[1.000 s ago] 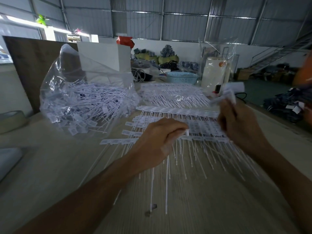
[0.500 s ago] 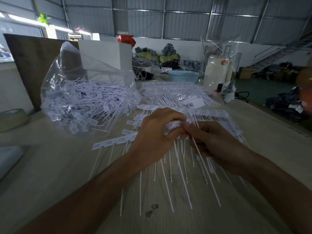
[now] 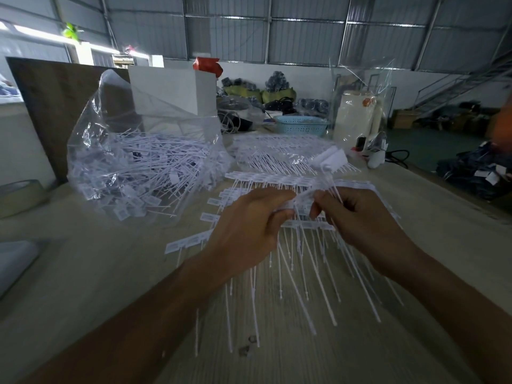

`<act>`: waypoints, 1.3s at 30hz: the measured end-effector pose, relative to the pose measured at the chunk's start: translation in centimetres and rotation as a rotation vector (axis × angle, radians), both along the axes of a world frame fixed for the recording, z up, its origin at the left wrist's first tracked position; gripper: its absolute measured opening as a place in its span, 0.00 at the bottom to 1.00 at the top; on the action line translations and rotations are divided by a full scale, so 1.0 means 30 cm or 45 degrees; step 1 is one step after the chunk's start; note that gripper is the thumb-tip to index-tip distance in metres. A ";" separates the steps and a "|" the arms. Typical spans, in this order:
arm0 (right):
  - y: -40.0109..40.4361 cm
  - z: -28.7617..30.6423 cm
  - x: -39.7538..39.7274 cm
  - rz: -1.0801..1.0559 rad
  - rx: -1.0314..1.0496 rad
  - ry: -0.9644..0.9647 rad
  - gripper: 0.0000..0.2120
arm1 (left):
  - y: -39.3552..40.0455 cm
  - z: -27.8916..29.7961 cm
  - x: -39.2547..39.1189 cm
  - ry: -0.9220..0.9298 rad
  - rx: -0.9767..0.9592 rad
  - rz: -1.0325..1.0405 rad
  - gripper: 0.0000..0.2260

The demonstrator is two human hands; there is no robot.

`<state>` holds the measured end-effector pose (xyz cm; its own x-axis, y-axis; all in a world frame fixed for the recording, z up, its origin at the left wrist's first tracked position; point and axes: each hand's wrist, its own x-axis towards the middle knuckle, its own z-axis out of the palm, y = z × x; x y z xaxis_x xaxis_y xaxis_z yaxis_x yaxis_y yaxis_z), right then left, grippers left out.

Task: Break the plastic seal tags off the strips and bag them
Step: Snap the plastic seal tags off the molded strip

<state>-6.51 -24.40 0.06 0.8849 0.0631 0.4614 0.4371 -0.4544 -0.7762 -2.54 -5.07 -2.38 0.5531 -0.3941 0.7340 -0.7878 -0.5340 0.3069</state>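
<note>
Several strips of white plastic seal tags (image 3: 266,180) lie fanned across the wooden table (image 3: 83,278), tails pointing toward me. My left hand (image 3: 249,223) grips the head end of one strip (image 3: 297,202), lifted just above the pile. My right hand (image 3: 360,217) pinches that strip's tags right beside the left and also holds a small bundle of loose tags (image 3: 331,160) sticking up behind it. A clear plastic bag (image 3: 138,167) full of loose tags stands open at the left.
More tag strips (image 3: 279,151) lie farther back. A white box (image 3: 171,92), a blue basket (image 3: 302,126) and a white bagged roll (image 3: 354,117) stand at the table's far end. A tape roll (image 3: 19,194) sits at the left edge.
My right hand came down from the upper right to meet my left hand on the strip. Both hands have lifted the strip slightly and the right now bends its tags.
</note>
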 end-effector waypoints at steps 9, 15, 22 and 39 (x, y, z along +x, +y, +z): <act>-0.023 0.014 -0.006 0.017 -0.349 -0.304 0.16 | -0.007 0.003 0.007 -0.078 -0.037 -0.183 0.12; -0.044 0.022 -0.008 -0.035 -0.547 -0.523 0.14 | -0.010 0.005 0.003 0.324 -0.264 -0.271 0.11; -0.064 0.024 0.009 -0.129 -0.384 -0.276 0.15 | -0.014 0.030 -0.027 0.390 -0.155 -0.326 0.09; 0.013 0.014 -0.029 0.358 0.317 0.472 0.15 | -0.003 0.041 -0.025 0.205 -0.264 -0.262 0.06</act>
